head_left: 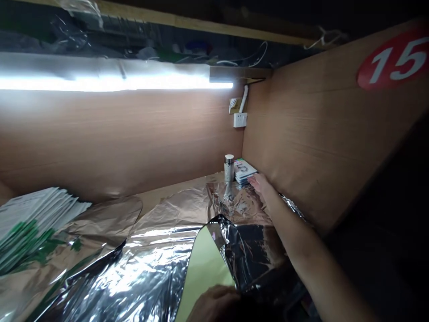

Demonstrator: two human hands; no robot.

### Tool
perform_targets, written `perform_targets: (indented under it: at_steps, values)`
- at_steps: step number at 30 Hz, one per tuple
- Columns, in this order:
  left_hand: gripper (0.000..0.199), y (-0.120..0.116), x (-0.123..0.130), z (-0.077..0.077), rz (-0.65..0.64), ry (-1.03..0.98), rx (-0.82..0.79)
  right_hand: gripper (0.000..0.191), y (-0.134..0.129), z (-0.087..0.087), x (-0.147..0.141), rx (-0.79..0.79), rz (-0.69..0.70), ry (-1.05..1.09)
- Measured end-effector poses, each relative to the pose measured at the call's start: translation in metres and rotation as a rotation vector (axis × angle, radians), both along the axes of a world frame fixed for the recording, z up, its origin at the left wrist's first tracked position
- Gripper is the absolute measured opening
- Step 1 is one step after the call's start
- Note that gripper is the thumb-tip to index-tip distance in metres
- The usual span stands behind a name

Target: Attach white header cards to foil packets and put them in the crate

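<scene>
My right hand [259, 184] reaches far forward, with its fingers spread low on crumpled silver foil [234, 201] and its fingertips beside a small stack of square printed cards [244, 172]. My left hand [212, 304] sits at the bottom edge of the view, close to a pale green board [204, 264]. A curled flap of metallic foil [248, 250] rises just above that hand, and its fingers are mostly out of sight. A wide foil sheet [144, 273] covers much of the bench.
A steel flask [229, 167] stands next to the cards in the back corner. A pile of white and green packets [33, 228] lies at the left. Wood-grain partitions [311, 134] close off the back and right, with a wall socket [240, 120] and a bright strip light [110, 82] above.
</scene>
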State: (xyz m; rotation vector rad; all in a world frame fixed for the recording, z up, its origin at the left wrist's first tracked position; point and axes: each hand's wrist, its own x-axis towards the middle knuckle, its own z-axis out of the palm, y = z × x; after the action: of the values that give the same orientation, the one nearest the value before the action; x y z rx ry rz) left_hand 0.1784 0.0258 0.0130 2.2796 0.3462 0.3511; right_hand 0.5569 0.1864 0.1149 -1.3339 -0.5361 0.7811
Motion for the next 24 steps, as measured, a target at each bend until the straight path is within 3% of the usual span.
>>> perform_targets:
  at_steps: [4, 6, 9, 11, 14, 18, 20, 22, 23, 24]
  values:
    - [0.03, 0.006, 0.081, 0.021, -0.164, 0.063, 0.302, 0.027, -0.042, -0.014, 0.006, 0.037, 0.165, -0.028]
    - [0.023, 0.011, 0.116, 0.022, -0.124, 0.208, 0.385, 0.026, -0.077, -0.02, 0.011, 0.052, 0.237, -0.06]
    - [0.018, 0.017, 0.147, 0.019, -0.055, 0.299, 0.354, 0.032, -0.14, -0.028, 0.021, 0.044, 0.275, -0.127]
    - [0.014, 0.02, 0.154, 0.018, -0.066, 0.302, 0.285, 0.039, -0.183, -0.035, 0.028, 0.021, 0.26, -0.166]
    - [0.028, 0.027, 0.155, 0.02, -0.064, 0.302, 0.167, 0.044, -0.242, -0.047, 0.033, -0.05, 0.208, -0.278]
    - [0.039, 0.044, 0.156, 0.028, -0.02, 0.321, -0.035, 0.046, -0.301, -0.054, 0.022, -0.137, 0.182, -0.688]
    - [0.039, 0.052, 0.157, 0.034, -0.02, 0.338, -0.136, 0.058, -0.317, -0.052, 0.007, -0.153, 0.262, -0.919]
    - [0.041, 0.058, 0.158, 0.041, -0.031, 0.34, -0.208, 0.088, -0.321, -0.046, -0.01, -0.195, 0.316, -1.145]
    - [0.042, 0.059, 0.158, 0.045, -0.031, 0.336, -0.229, 0.092, -0.319, -0.043, -0.019, -0.216, 0.306, -1.239]
    - [0.043, 0.06, 0.159, 0.048, -0.027, 0.33, -0.239, 0.081, -0.316, -0.04, -0.027, -0.223, 0.289, -1.317]
